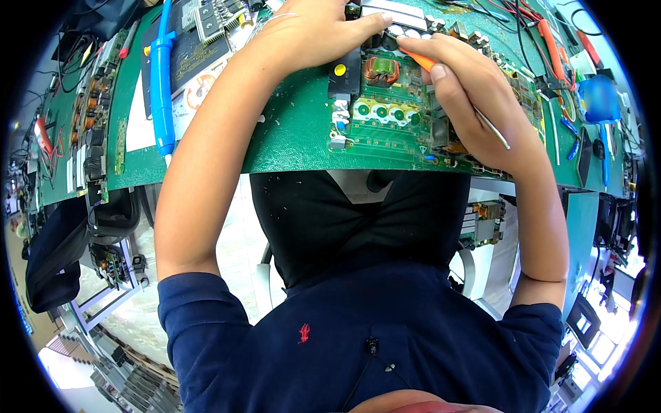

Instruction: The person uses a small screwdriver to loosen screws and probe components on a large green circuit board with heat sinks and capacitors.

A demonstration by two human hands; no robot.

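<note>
A green circuit board (385, 141) packed with parts lies at the table's front edge. My right hand (475, 96) is closed round a slim tool with an orange handle (418, 59) and a thin metal shaft (492, 127); its exact kind is not clear. The orange end points at round capacitors near the board's far part. My left hand (320, 34) holds the board's far left side, thumb stretched across it; its other fingers are mostly hidden. Between my hands and me sits a copper-wound coil (381, 71), with a black block (344, 76) to its left.
A blue desoldering pump (162, 89) lies left, beside a dark panel (186, 58) and a board with a heat sink (210, 20). More boards (89, 124) stand far left. To the right are red-handled tools (549, 48), cables and a blue-handled tool (605, 151).
</note>
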